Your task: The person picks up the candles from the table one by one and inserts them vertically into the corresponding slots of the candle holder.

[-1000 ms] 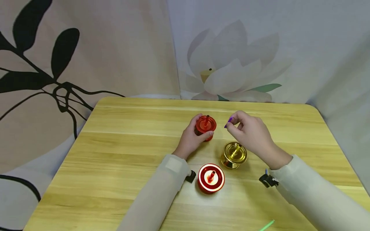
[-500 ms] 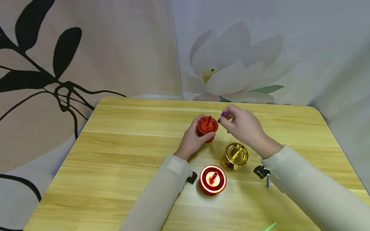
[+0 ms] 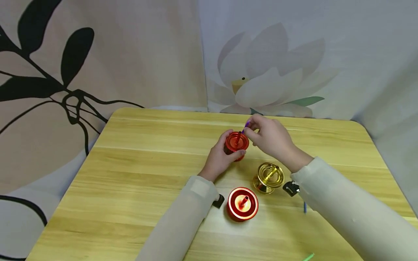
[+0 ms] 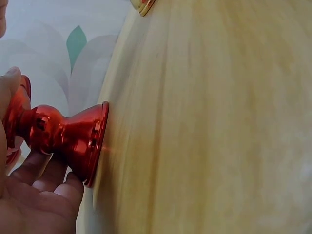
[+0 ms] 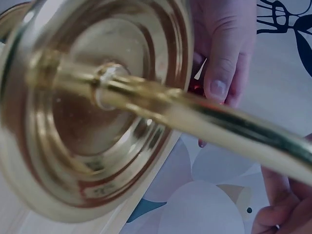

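My left hand (image 3: 216, 161) grips a red metal lamp-like holder (image 3: 233, 145) with a round dish and an upright central tube. In the left wrist view its waisted red stem (image 4: 47, 127) and flared base show, base at the tabletop, fingers curled around it. With thumb and fingertips, my right hand (image 3: 272, 139) pinches a short, thin purple stick (image 3: 247, 124), its lower end right by the tube's top; whether they touch, I cannot tell. A gold holder (image 3: 263, 187) of similar shape stands below my right hand, and looms large as a gold dish (image 5: 97, 161) in the right wrist view.
Nearer on the wooden table (image 3: 130, 188) stands another red holder (image 3: 240, 216). A thin blue stick (image 3: 305, 207) lies partly behind the right sleeve. The tip of a green stick (image 3: 308, 257) shows at the bottom edge. Printed cloth (image 3: 147, 54) hangs behind the table.
My right hand has moved left and away from me, bringing the purple stick to the held red holder's tube. The left hand keeps its grip. The blue stick has come into fuller view.
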A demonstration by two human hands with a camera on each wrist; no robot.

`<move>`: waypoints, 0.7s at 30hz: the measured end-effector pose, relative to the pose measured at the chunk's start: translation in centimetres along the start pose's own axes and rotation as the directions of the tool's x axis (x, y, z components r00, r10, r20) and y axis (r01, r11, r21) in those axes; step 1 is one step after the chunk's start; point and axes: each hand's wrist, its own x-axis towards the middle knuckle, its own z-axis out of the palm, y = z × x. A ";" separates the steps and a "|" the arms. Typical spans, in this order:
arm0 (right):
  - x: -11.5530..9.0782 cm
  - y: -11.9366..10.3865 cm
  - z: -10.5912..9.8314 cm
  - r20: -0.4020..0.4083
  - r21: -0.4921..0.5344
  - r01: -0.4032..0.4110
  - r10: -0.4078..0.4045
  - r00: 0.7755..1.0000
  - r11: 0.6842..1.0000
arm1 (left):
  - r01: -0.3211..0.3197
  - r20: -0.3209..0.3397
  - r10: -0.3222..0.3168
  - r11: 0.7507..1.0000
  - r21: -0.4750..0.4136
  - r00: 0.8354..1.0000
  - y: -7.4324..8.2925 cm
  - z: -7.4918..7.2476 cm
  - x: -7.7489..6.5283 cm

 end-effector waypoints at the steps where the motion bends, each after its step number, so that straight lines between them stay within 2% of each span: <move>1: 0.1 -0.1 0.1 0.002 -0.004 0.000 0.000 1.000 1.000 | -0.002 0.001 0.002 1.000 -0.005 1.000 0.0 0.0 0.0; 11: 0.6 -0.1 0.5 0.018 -0.059 -0.012 0.013 1.000 0.998 | -0.009 0.000 0.009 1.000 -0.008 1.000 -0.1 0.1 -0.1; 21: 1.1 0.0 0.7 0.065 -0.110 -0.011 0.018 0.998 0.994 | -0.006 -0.003 0.006 1.000 -0.014 1.000 -0.2 0.1 0.0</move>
